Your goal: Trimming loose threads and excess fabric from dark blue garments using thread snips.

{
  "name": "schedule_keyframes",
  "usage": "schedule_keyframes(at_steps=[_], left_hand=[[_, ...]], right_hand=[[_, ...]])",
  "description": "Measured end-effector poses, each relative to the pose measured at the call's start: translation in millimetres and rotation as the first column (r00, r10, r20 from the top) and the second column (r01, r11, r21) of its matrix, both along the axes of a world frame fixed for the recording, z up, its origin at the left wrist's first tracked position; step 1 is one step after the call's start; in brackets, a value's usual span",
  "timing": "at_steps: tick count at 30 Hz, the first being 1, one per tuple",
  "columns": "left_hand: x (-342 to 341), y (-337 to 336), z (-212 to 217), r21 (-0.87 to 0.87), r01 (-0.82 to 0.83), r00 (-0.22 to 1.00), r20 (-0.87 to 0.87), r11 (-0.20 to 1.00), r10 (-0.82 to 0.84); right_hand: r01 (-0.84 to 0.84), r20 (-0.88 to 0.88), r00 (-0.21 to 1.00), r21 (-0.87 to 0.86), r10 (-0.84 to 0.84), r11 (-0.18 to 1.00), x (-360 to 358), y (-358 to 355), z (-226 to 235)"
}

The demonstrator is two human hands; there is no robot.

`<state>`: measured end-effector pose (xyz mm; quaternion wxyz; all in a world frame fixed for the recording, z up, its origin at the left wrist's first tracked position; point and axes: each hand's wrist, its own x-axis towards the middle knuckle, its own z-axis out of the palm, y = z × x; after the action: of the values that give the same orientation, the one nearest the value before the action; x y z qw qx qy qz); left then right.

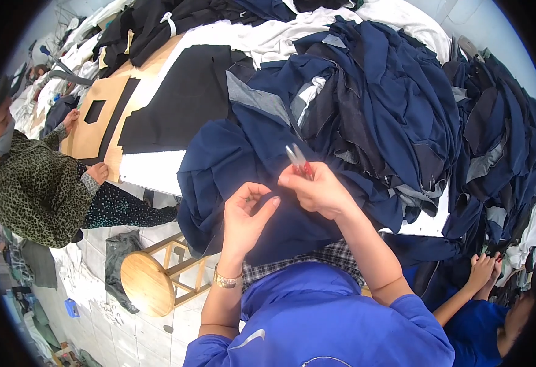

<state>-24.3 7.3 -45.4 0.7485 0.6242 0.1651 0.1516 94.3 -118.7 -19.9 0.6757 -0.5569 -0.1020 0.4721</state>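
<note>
the right hand is clamped around small red-handled snips, their metal blades pointing away toward the far side. the left hand is just beside it but apart, fingers curled and thumb a little away from them, at the navy cloth; whether it pinches the cloth i cannot tell. this cloth lies partly on the white tabletop and hangs over its near edge. a gold watch sits on the left wrist. the blue shirt bears a white curved mark on the left of the chest, with a thin white rounded line lower down.

to the right is a large heap of navy garments with grey patches showing. far left, black cloth lies flat, and a co-worker in a spotted top touches a tan card with a cut-out. near left, a round wooden stool stands on pale floor tiles. near right, another co-worker's hands are close together.
</note>
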Motion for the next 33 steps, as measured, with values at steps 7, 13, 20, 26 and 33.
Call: schedule_keyframes(at_steps=[7, 13, 20, 26, 33], left_hand=[[0, 1, -3, -0.087, -0.008, 1.000, -0.024, 0.996, 0.006], [3, 1, -3, -0.039, -0.011, 1.000, -0.008, 0.999, 0.010], [1, 4, -10, -0.233, 0.020, 0.997, 0.071, 0.972, -0.003], [2, 2, -3, -0.321, -0.028, 0.997, 0.062, 0.947, 0.051], [3, -2, 4, -0.287, -0.067, 0.994, 0.067, 0.956, 0.089]], right_hand=[[0.142, -0.039, 0.990, 0.171, -0.137, 0.975, 4, -5, -7], [-0.058, 0.362, 0.929, -0.068, 0.078, 0.996, -4, 3, -9], [0.163, -0.032, 0.987, 0.200, -0.160, 0.966, -1, -1, -5], [0.198, 0.731, 0.658, 0.063, -0.180, 0.978, -15, 1, -13], [0.142, 0.970, 0.237, 0.026, -0.059, 0.990, -20, 0, -2]])
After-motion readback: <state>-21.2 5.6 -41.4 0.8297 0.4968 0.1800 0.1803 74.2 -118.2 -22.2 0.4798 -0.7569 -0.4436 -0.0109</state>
